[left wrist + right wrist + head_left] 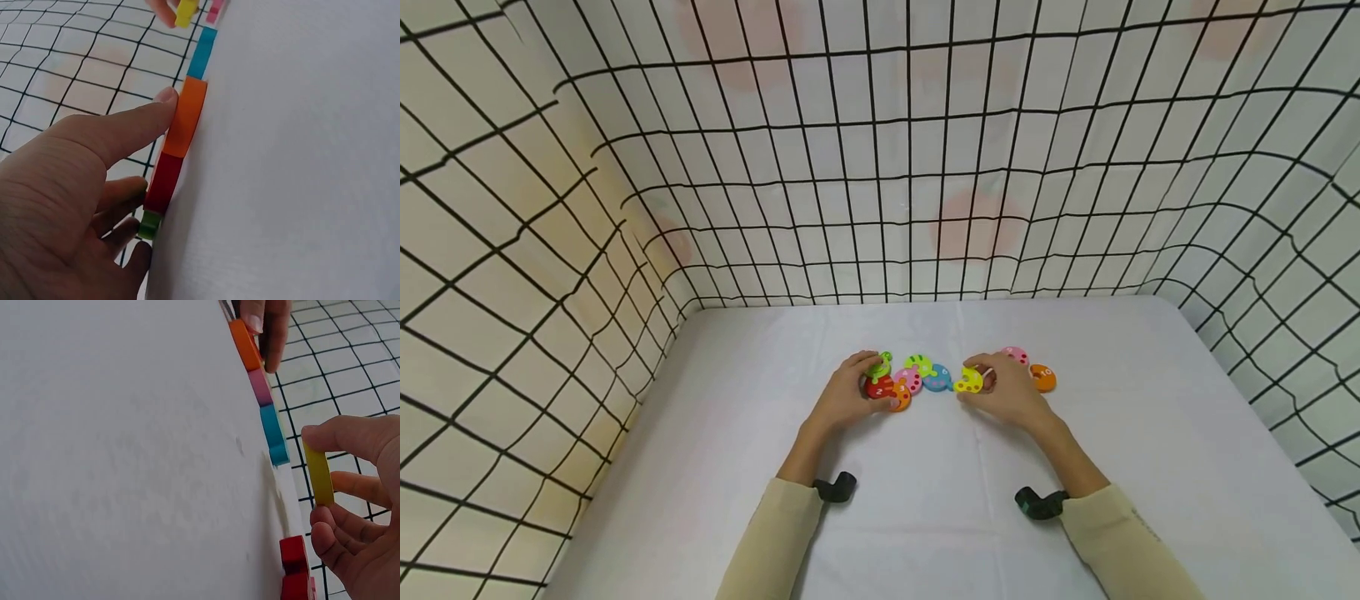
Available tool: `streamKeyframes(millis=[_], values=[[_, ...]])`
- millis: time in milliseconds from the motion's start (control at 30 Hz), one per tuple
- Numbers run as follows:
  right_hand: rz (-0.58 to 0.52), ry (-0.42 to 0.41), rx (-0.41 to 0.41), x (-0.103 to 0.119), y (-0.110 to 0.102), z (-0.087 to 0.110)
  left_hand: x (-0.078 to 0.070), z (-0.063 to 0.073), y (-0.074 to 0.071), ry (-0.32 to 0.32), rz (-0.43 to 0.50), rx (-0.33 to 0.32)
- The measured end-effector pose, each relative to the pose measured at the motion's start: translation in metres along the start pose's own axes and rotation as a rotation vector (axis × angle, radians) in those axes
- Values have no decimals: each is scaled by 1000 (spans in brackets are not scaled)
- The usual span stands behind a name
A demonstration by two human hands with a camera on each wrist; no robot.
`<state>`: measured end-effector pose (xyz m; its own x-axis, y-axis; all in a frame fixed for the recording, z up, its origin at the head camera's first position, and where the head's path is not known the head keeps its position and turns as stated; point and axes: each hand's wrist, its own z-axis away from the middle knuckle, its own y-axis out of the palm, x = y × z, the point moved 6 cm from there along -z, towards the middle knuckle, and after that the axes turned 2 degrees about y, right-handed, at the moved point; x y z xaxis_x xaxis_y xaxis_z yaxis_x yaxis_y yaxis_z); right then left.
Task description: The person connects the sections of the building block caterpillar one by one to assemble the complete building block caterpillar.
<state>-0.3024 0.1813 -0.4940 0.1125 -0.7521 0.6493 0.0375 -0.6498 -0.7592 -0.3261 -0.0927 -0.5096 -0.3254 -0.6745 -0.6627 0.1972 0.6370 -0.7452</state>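
My left hand (841, 398) spans the left end of a row of flat, colourful wooden number puzzle pieces. Its thumb presses the side of an orange piece (186, 119), and its fingers curl round by a red piece (165, 182) and a green piece (149, 225). Rightward the row runs on through a pink piece (910, 381), a lime piece (917, 363) and a blue piece (937, 379). Just right of the blue piece, my right hand (1013, 392) pinches a yellow piece (319, 475) between thumb and fingers, raised off the table.
Beyond the right hand lie another pink piece (1017, 355) and an orange piece (1042, 377) marked 10. A red piece (294, 555) sits below that hand in the right wrist view. Black wire mesh (910, 175) encloses the white table (925, 517) at the back and sides.
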Motion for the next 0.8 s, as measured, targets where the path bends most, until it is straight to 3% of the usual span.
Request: streamKeyframes(millis=[333,800], values=[[-12,-10,-4,9,14,-7,-3,-1,-1,10,-18,-18],[15,91,53,11,25,-5,0,-1,0,35,-23,-23]])
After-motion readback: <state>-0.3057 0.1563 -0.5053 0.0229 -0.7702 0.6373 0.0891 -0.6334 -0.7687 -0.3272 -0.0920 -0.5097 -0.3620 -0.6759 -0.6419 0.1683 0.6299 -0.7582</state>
